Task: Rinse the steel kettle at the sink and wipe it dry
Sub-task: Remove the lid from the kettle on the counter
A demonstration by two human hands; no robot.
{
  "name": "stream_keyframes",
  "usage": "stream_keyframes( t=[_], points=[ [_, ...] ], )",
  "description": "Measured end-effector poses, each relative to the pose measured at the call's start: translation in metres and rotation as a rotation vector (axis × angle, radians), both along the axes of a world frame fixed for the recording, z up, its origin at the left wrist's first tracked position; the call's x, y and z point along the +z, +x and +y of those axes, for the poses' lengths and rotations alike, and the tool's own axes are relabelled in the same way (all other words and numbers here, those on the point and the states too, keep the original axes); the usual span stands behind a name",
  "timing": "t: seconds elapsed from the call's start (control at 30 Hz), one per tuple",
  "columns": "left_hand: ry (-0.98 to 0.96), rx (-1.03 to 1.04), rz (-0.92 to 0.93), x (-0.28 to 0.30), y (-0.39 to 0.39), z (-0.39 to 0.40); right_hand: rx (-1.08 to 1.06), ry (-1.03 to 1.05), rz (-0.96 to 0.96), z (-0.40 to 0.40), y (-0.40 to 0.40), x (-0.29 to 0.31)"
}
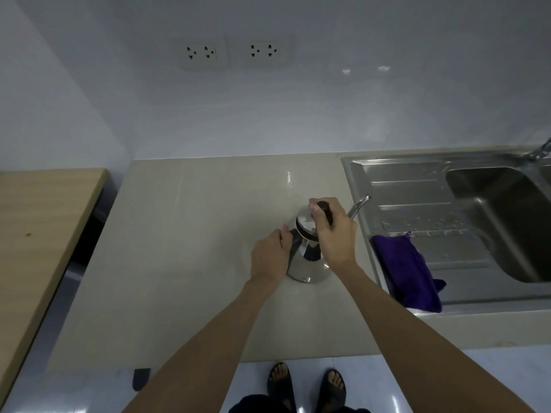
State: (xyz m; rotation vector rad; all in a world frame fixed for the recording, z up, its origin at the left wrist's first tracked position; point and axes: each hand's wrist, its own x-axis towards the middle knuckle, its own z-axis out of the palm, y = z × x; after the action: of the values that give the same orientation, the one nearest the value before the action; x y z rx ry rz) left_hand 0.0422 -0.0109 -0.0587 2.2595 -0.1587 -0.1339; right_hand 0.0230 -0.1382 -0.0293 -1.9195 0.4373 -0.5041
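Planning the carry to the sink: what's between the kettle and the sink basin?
In the head view, the ribbed draining board with the purple cloth draped over its front edge lies between kettle and basin.

Bare forearms, dark sandals [307,389]

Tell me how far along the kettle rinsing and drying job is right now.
Early, as far as can be seen. The steel kettle stands on the counter, not in the sink. The left hand grips its handle and the right hand grips the lid knob, likely to lift the lid. Rinsing seems still ahead, then wiping: the purple cloth lies untouched on the sink's edge.
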Motion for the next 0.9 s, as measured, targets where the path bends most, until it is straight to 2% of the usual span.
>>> stream_keyframes(
  t=[0.17,0.3,0.37,0.43,0.53,0.63,0.83,0.9],
  points=[
    [-0.027,0.007,0.018,0.001,-0.002,0.001,0.008,0.179,-0.054,-0.013,-0.020,0.010],
    [-0.015,0.031,0.078,-0.001,0.003,0.005,-0.163,0.176,-0.139,-0.026,-0.056,0.000],
    [-0.047,0.057,0.140,0.000,0.005,0.006,-0.242,0.192,-0.061,-0.038,-0.075,-0.022],
    [-0.109,0.077,0.178,0.000,0.003,0.006,-0.243,0.142,0.104,-0.046,-0.090,-0.048],
    [-0.141,0.092,0.172,0.000,0.001,0.006,-0.180,0.184,0.252,-0.047,-0.102,-0.080],
    [-0.146,0.100,0.183,0.002,0.000,0.006,-0.063,0.046,0.408,-0.044,-0.110,-0.103],
    [-0.201,0.044,0.308,0.006,-0.003,0.009,0.042,-0.005,0.485,-0.046,-0.121,-0.117],
    [-0.249,0.035,0.338,0.009,-0.001,0.009,0.029,0.036,0.439,-0.048,-0.120,-0.106]
  ],
)
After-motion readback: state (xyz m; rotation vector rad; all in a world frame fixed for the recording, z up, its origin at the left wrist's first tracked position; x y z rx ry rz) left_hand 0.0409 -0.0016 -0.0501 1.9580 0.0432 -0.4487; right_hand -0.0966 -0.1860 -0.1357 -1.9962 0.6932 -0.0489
